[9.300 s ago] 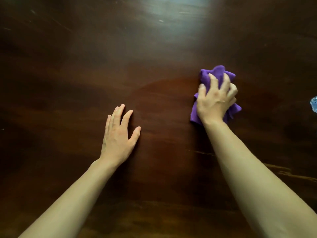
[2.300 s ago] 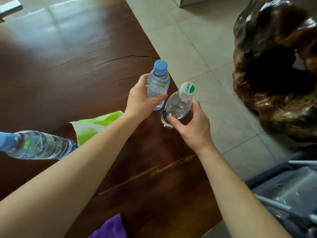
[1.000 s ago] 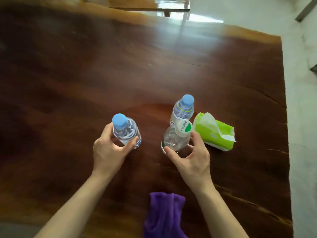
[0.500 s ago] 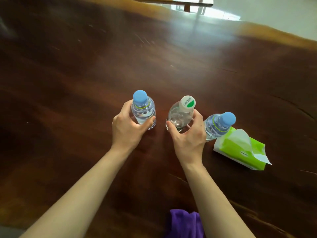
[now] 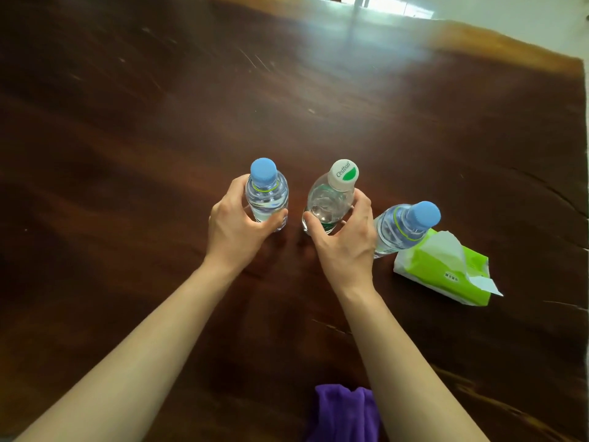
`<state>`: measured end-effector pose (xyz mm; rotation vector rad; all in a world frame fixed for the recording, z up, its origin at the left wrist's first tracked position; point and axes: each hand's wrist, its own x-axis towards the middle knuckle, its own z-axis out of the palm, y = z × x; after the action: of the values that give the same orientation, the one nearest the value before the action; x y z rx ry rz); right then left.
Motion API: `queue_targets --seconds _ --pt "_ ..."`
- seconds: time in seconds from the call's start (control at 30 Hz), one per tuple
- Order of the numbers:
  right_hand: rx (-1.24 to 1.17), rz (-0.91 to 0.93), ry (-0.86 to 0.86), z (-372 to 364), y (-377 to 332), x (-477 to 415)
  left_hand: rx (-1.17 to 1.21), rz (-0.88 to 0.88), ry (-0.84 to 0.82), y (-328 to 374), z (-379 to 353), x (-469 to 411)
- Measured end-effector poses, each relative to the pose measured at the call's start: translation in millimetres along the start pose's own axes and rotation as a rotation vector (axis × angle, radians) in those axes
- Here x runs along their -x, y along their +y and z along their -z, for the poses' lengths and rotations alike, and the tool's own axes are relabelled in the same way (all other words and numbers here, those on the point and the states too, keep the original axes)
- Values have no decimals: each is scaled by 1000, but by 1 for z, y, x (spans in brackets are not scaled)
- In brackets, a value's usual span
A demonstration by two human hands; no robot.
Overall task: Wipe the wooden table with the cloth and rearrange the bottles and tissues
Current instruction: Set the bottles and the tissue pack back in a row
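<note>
The left hand (image 5: pixel 234 229) has its fingers (image 5: pixel 276 218) wrapped around a blue-capped bottle (image 5: pixel 267 196); the right hand (image 5: pixel 345 240) has its fingers (image 5: pixel 361 202) clamped on the white-capped bottle (image 5: pixel 330 199) at that bottle's 3 o'clock. A second blue-capped bottle (image 5: pixel 403 226) stands free at 3 o'clock of the right hand, making three bottles. One green tissue pack (image 5: pixel 443 269) lies just beside it at 4 o'clock. One purple cloth (image 5: pixel 344 413) lies at 6 o'clock on the wooden worktop (image 5: pixel 127 138).
</note>
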<state>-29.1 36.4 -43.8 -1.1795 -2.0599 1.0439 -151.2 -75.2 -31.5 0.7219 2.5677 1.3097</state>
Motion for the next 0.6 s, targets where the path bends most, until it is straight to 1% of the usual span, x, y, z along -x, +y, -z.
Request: queue_targets --seconds 0.13,0.27,0.37,0.47,0.6 --pt "30 -49 -58 3 3 1 6 -11 -29 -1 0 1" --pt "71 -77 -171 12 5 11 42 4 -70 -5 2 9" --pt "108 -78 -257 21 9 21 14 27 -79 -10 4 21" --pt "169 -28 -289 34 15 32 -42 42 -55 -18 8 41" --pt "260 129 -309 61 28 54 -87 79 -31 -29 17 81"
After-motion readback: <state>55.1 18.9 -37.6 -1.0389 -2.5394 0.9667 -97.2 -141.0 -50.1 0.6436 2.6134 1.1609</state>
